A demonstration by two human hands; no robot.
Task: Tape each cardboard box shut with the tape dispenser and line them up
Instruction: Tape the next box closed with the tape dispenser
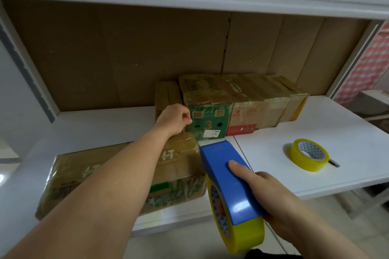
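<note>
Spanning the frame, a white shelf (315, 124) backed by brown cardboard sheets (126, 52) carries a row of taped boxes (242, 99) against the back, a large flat box (117, 174) in front and a spare tape roll (308, 154). The right hand (271, 195) grips the blue tape dispenser (229, 183) beside the flat box; the left hand (174, 119), fingers curled, pinches at the green box (207, 121).

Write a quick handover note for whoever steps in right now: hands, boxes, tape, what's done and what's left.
Right hand grips the blue tape dispenser, clear of the boxes.
Left hand, fingers curled, is at the far end of the near box, beside the green box.
Row at the back: boxes lined up, tape visible on top.
Spare tape roll lies on the white shelf.
Left: check the near box's tape, then add it to the row.
</note>
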